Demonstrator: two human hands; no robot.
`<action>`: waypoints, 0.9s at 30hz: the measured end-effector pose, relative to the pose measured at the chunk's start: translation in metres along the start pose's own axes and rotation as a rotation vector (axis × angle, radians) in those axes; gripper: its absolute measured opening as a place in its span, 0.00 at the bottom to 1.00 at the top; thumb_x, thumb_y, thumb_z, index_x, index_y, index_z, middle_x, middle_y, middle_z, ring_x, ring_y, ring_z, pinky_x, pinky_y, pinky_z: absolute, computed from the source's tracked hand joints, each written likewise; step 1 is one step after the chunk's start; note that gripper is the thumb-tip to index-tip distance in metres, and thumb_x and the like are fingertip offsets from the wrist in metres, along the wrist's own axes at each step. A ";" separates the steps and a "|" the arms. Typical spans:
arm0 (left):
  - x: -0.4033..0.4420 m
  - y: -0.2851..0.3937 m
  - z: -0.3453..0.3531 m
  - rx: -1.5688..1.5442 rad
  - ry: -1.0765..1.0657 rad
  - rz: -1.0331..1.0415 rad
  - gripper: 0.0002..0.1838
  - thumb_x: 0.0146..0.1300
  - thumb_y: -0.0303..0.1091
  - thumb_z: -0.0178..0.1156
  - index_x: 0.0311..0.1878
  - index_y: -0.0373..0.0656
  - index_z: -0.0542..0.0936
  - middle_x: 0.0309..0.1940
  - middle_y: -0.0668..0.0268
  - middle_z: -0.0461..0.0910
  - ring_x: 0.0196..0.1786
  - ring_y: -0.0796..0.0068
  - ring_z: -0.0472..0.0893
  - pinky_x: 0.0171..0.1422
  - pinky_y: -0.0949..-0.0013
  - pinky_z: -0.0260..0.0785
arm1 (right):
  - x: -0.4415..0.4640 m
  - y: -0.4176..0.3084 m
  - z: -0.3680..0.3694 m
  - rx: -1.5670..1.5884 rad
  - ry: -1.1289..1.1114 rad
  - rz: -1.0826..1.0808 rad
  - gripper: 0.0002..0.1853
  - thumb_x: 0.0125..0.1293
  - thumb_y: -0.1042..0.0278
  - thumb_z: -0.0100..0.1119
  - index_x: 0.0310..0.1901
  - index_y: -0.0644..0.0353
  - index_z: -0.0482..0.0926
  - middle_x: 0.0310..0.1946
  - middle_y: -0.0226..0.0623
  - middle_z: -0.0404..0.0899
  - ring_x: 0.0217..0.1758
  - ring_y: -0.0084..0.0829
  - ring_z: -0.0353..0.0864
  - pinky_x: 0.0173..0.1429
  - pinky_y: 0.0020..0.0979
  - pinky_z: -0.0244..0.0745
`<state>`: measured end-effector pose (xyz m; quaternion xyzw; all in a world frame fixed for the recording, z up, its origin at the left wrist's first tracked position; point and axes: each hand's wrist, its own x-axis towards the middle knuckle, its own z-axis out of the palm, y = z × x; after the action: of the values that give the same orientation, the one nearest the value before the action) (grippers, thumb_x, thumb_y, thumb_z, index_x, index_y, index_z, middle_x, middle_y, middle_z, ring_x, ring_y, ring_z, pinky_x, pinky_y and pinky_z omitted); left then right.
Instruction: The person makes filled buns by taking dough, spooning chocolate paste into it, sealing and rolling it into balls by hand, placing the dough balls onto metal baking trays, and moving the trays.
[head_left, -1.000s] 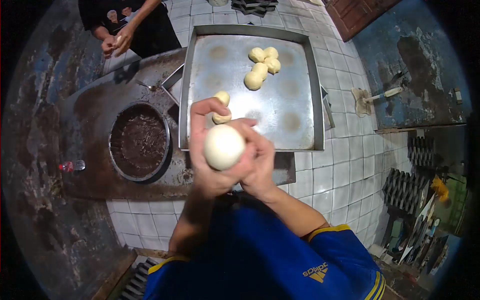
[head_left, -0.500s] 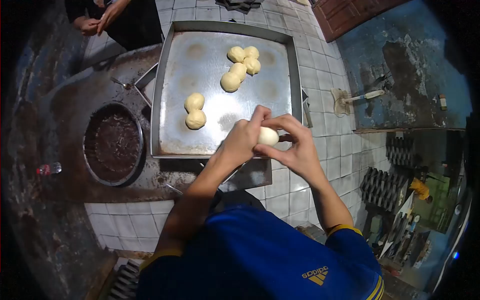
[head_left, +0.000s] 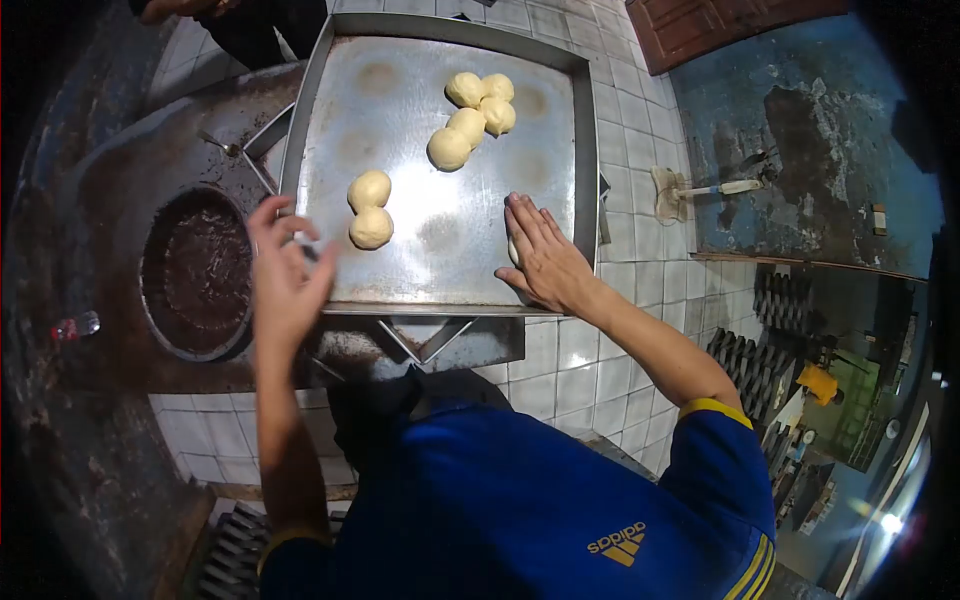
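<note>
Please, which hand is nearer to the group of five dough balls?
Right. The right hand lies flat in the near right part of the tray, below the five dough balls; the left hand is farther, by the tray's left edge.

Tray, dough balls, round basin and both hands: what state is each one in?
Tray: uncovered, partly filled, darker round marks on its surface
Dough cluster: five rounded balls, touching
Dough pair: two rounded balls, touching
Round basin: uncovered, dark inside
Left hand: open, fingers spread, blurred
Right hand: palm down, over a pale piece mostly hidden
</note>
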<state>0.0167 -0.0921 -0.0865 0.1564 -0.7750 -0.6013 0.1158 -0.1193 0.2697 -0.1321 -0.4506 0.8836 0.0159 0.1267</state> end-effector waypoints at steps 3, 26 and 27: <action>-0.015 -0.013 -0.038 -0.018 0.147 0.022 0.31 0.71 0.19 0.64 0.73 0.40 0.63 0.42 0.70 0.76 0.33 0.90 0.64 0.40 0.84 0.58 | 0.000 0.017 -0.007 0.171 -0.004 0.015 0.45 0.81 0.39 0.51 0.82 0.71 0.55 0.87 0.59 0.45 0.91 0.53 0.43 0.90 0.48 0.46; 0.065 -0.049 0.007 -0.168 -0.380 -0.114 0.28 0.86 0.54 0.46 0.73 0.40 0.69 0.63 0.51 0.81 0.66 0.63 0.80 0.72 0.62 0.70 | 0.152 -0.128 -0.096 0.771 -0.382 -0.377 0.21 0.61 0.61 0.72 0.54 0.64 0.87 0.43 0.48 0.90 0.49 0.39 0.90 0.56 0.40 0.84; 0.059 -0.057 0.006 -0.282 -0.315 -0.076 0.29 0.87 0.54 0.45 0.72 0.37 0.70 0.64 0.52 0.80 0.67 0.62 0.80 0.74 0.63 0.68 | 0.139 -0.136 -0.099 1.003 -0.319 -0.334 0.21 0.62 0.63 0.74 0.55 0.64 0.86 0.46 0.45 0.90 0.50 0.35 0.89 0.56 0.38 0.84</action>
<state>-0.0344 -0.1223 -0.1439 0.0718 -0.6854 -0.7246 -0.0089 -0.1091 0.0648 -0.0580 -0.4611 0.6692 -0.3592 0.4588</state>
